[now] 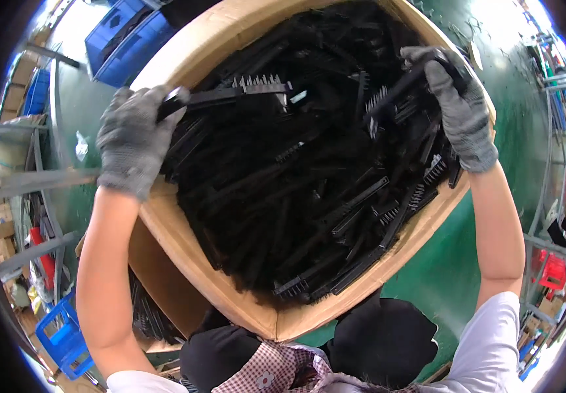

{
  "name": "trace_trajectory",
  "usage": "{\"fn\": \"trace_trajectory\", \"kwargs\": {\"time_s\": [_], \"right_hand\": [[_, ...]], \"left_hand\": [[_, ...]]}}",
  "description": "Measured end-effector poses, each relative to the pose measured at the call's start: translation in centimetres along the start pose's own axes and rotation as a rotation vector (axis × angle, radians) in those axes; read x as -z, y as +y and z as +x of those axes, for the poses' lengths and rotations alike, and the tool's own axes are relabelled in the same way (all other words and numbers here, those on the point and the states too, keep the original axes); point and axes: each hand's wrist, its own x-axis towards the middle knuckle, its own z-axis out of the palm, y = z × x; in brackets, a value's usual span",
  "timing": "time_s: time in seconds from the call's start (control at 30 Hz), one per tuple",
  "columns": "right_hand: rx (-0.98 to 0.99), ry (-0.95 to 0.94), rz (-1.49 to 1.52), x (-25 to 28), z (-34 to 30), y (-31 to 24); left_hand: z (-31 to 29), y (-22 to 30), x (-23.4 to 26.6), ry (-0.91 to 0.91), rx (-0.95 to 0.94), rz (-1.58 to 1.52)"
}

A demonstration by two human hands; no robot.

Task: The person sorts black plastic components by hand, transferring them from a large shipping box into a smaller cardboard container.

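My left hand (133, 134), in a grey knitted glove, is closed on the handle end of a black brush (216, 98). That brush reaches to the right over the box, with a row of pale bristles pointing up near its far end. At the right, my gloved right hand (461, 114) grips a second black brush (406, 86), tilted down to the left with pale bristles at its low end. Between and below the hands, a heap of black brushes (355, 206) fills a large cardboard box (214, 288). Many in the heap are too dark to tell apart.
Blue crates (132, 46) stand on the green floor (443, 268) at the far left. Metal racks line both sides. A blue plastic stool (67, 335) is at lower left, near another open carton (158, 278) with dark pieces. Red stools (550, 270) show at right.
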Motion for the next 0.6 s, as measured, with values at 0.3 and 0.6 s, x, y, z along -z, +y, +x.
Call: {"fn": "trace_trajectory", "kwargs": {"time_s": [0.3, 0.6], "right_hand": [[-0.501, -0.352, 0.516, -10.8, -1.3, -9.1], [-0.131, -0.576, 0.797, -33.8, -3.5, -21.1]], "left_hand": [[-19.7, -15.5, 5.8, 0.059, 0.755, -0.74], [-41.3, -22.2, 8.2, 0.178, 0.904, -0.019]]}}
